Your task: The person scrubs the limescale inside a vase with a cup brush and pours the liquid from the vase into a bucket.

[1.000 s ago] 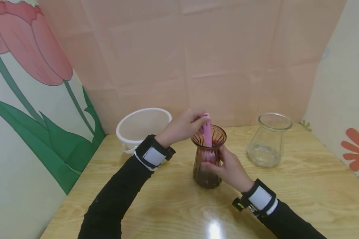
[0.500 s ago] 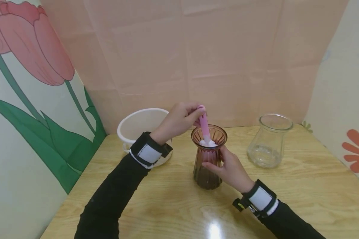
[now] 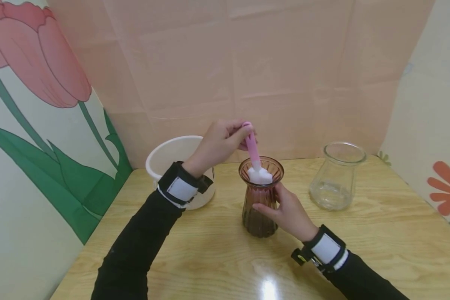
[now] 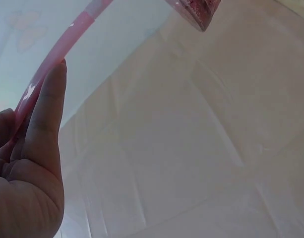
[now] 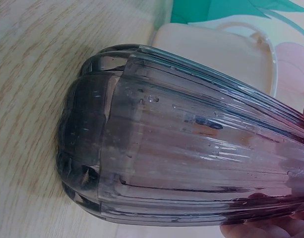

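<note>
My left hand [image 3: 222, 142] pinches the upper end of a pink-handled bottle brush [image 3: 253, 148] over the vase's mouth. The white sponge-like head [image 3: 260, 176] sits in the flared opening, its lower part seen through the glass. In the left wrist view, the curved pink handle [image 4: 60, 49] runs between thumb and fingers. A ribbed, purple-brown glass vase [image 3: 260, 218] stands upright on the table. Around its neck my right hand [image 3: 290, 213] holds it, thumb in front and fingers behind. The right wrist view shows droplets on the vase wall [image 5: 191, 144].
Behind the left forearm stands a white bucket [image 3: 151, 162], partly covered by that arm. A clear glass vase [image 3: 333, 183] is at the back right of the wooden table [image 3: 210, 258]. A pinkish covering [image 3: 285, 83] hangs behind, with painted flower panels on both sides.
My left hand has risen and shifted left, drawing the bottle brush upward. Its white head now shows in the vase's mouth. The right hand and vase have stayed in place.
</note>
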{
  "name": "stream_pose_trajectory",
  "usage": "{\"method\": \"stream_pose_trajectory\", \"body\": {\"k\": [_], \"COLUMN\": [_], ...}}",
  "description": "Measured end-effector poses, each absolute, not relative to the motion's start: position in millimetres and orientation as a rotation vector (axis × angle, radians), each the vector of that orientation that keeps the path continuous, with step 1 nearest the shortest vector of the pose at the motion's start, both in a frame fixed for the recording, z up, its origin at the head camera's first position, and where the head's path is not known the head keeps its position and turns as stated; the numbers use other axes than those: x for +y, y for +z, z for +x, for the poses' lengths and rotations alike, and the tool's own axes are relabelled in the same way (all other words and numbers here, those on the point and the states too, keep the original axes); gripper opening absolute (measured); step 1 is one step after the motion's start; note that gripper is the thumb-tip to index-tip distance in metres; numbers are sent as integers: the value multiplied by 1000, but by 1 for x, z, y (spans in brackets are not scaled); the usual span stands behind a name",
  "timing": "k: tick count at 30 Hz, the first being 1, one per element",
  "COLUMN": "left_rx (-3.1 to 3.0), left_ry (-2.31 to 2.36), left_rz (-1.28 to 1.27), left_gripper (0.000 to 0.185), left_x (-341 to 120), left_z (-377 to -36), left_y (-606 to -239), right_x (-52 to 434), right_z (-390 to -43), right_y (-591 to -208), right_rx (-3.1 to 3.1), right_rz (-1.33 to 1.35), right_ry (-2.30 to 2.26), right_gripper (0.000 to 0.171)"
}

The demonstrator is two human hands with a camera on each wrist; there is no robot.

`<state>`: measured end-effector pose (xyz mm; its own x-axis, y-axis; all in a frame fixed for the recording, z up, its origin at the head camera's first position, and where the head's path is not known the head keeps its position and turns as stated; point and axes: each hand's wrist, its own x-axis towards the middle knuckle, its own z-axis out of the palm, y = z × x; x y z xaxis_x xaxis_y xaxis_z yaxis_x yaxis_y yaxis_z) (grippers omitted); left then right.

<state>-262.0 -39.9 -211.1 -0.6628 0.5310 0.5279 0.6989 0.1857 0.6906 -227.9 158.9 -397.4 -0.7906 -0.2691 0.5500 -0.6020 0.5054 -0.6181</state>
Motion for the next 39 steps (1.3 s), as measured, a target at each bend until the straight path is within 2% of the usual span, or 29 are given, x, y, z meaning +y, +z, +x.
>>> {"method": "stream_pose_trajectory", "body": {"k": [16,28,39], "left_rx": [-2279,-2379,-2521], "left_ry": [-1545,-1568,-1412], "left_rz": [-1203,-1254,-1317], "left_gripper": [22,24,24], "left_x": [-40,-29,-19], "left_z": [-262,-267,-270], "left_y": [-210,-232,-244], "right_x": [159,160,161], "right_z": [-225,-227,-228], "right_y": [-396,-398,-399], "right_rx": [-2381,-2349,-2355], "right_rz": [716,731,736], "right_ry": [1235,1174,1193], "right_gripper": [75,71,75]}}
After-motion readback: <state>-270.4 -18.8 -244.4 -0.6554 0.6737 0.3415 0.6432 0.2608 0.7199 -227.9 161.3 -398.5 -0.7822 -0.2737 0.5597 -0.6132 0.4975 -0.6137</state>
